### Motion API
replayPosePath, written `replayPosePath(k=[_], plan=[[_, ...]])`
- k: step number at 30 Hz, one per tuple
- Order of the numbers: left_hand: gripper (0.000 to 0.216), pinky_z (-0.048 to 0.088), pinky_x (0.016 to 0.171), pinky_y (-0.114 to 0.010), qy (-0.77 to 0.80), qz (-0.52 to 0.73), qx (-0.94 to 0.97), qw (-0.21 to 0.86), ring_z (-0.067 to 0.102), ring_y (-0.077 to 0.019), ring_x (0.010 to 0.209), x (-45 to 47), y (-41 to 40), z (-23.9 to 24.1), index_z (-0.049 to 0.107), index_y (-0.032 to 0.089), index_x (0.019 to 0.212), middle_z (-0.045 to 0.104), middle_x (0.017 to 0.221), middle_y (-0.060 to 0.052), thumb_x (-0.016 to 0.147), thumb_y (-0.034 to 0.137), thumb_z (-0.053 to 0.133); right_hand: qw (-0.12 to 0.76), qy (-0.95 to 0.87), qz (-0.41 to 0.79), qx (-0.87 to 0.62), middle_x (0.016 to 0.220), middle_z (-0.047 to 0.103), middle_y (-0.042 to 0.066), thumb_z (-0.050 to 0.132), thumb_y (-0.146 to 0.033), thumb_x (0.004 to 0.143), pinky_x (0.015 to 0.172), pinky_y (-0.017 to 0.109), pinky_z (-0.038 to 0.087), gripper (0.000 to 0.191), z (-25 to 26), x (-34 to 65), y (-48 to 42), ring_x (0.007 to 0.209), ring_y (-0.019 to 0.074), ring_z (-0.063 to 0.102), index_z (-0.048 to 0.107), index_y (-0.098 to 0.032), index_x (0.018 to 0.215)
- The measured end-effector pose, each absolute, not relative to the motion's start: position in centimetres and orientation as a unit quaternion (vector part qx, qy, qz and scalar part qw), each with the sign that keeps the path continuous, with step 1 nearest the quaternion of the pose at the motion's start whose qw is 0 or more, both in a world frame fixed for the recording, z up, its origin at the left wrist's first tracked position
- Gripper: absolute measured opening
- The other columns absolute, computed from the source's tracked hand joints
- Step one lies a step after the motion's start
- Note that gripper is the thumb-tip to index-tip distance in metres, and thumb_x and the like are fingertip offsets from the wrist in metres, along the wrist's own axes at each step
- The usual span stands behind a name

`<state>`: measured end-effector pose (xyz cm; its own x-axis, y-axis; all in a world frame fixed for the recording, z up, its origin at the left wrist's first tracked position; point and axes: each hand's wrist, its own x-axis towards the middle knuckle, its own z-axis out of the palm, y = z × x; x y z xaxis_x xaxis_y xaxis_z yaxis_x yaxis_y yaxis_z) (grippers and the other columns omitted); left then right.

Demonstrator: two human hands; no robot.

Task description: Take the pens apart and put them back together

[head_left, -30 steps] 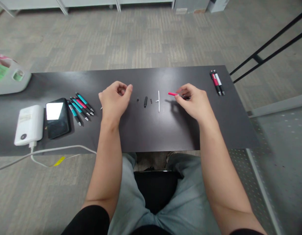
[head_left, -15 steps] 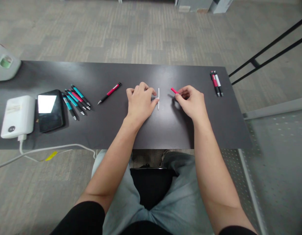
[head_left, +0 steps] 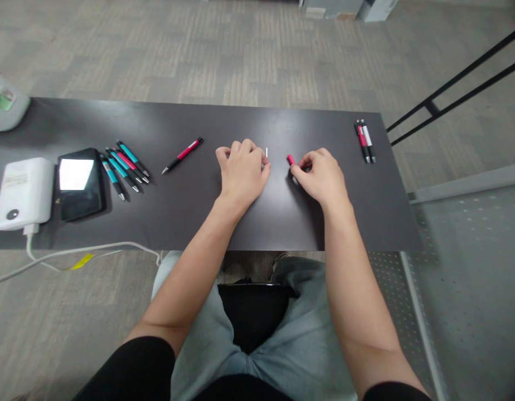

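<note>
Desk (head_left: 282, 223): one loose red pen (head_left: 182, 155), five clustered pens (head_left: 124, 167), two pens (head_left: 364, 141) far right.
Right grip (head_left: 320, 175) pinches red barrel (head_left: 290, 160); white refill (head_left: 266, 152) pokes from curled left grip (head_left: 243, 172), hold unclear.

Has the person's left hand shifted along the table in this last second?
Yes. The left hand has moved rightward, away from the bunch of teal pens, and now reaches the white stick.

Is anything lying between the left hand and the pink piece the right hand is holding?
Only the thin white refill, which lies right at the fingertips of the left hand. Past it, only table shows up to the pink pen barrel pinched in the right hand. What the left hand covers is hidden.
</note>
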<state>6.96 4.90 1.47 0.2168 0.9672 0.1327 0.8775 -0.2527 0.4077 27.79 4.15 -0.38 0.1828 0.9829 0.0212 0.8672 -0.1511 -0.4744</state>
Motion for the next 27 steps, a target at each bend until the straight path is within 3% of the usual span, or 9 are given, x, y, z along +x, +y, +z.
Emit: replayPosePath(k=[6,9,20,27], plan=[[0.004,0.040,0.127,-0.070,0.604,0.232,0.752,0.123,0.068,-0.0444,0.137,6.2,5.4,0.4,0.084,0.027,0.110,0.083,0.137,-0.015,0.111,0.029,0.080,0.187,-0.631,0.162,-0.735,0.122,0.081,0.015,0.082,-0.033,0.106,0.099,0.049,0.058,0.021,-0.1,28.1,3.9,0.112,0.0374,0.077,0.069,-0.028,0.091],[0.009,0.038,0.126,-0.070,0.603,0.251,0.747,0.128,0.067,-0.0442,0.134,5.4,5.9,-0.1,0.083,0.028,0.106,0.082,0.132,-0.014,0.111,0.026,0.076,0.192,-0.634,0.165,-0.731,0.120,0.080,0.014,0.082,-0.037,0.108,0.097,0.048,0.058,0.024,-0.2,28.3,4.0,0.110,0.0361,0.075,0.068,-0.028,0.090],[0.005,0.039,0.127,-0.076,0.597,0.212,0.763,0.131,0.062,-0.0516,0.146,3.8,6.5,-0.7,0.090,0.027,0.103,0.080,0.139,-0.016,0.104,0.032,0.091,0.163,-0.637,0.164,-0.736,0.124,0.080,0.015,0.083,-0.038,0.110,0.097,0.047,0.058,0.025,0.4,28.3,3.6,0.114,0.0373,0.077,0.069,-0.028,0.092],[0.005,0.041,0.131,-0.072,0.582,0.248,0.762,0.143,0.069,-0.0447,0.141,4.0,6.8,-0.8,0.084,0.027,0.108,0.084,0.135,-0.013,0.112,0.029,0.083,0.174,-0.649,0.158,-0.724,0.121,0.083,0.015,0.084,-0.034,0.106,0.098,0.049,0.060,0.021,0.2,28.5,3.4,0.110,0.0369,0.076,0.072,-0.028,0.090]])
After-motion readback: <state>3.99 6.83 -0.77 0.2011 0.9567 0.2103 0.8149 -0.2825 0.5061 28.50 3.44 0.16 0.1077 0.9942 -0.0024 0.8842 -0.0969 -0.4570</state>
